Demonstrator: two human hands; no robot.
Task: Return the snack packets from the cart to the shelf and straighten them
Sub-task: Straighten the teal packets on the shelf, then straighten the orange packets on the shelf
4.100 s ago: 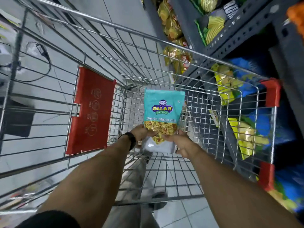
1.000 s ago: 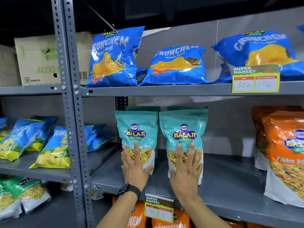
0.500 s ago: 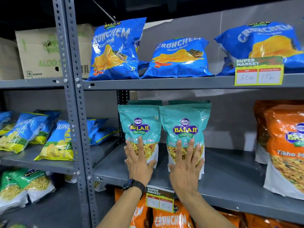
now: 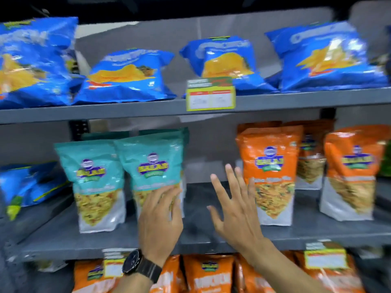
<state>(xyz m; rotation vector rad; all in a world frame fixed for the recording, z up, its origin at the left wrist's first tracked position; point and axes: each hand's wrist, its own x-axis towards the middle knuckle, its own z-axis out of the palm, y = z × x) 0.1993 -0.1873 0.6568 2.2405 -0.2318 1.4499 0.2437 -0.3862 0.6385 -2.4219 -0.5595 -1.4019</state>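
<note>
Frame is motion-blurred, labels mostly unreadable. Middle shelf point(image 4: 211, 235), grey metal: two teal snack packets upright side by side, left teal packet point(image 4: 96, 187) and right teal packet point(image 4: 152, 166), edges touching or slightly overlapping, more teal packets just behind them. Left hand point(image 4: 160, 220), black watch point(image 4: 139, 266) on the wrist, lies flat against the lower front of the right teal packet; grip is apart, fingers extended, pressing and not clamped on anything. Right hand point(image 4: 234, 210) is in the gap between the teal packets and the orange packet point(image 4: 270, 172), fingers spread wide, holding nothing; fingertips are near the orange packet's left edge, cannot tell if they touch. Further orange packets point(image 4: 351, 172) stand upright to the right on the same shelf. Top shelf: blue chip bags point(image 4: 127, 77) lying back in a row, a yellow-bordered price tag point(image 4: 210, 96) clipped to the shelf edge. Lower shelf: more orange bags point(image 4: 209, 273), partly hidden by the arms. Blue bags point(image 4: 29, 182) at far left on the adjacent bay.
</note>
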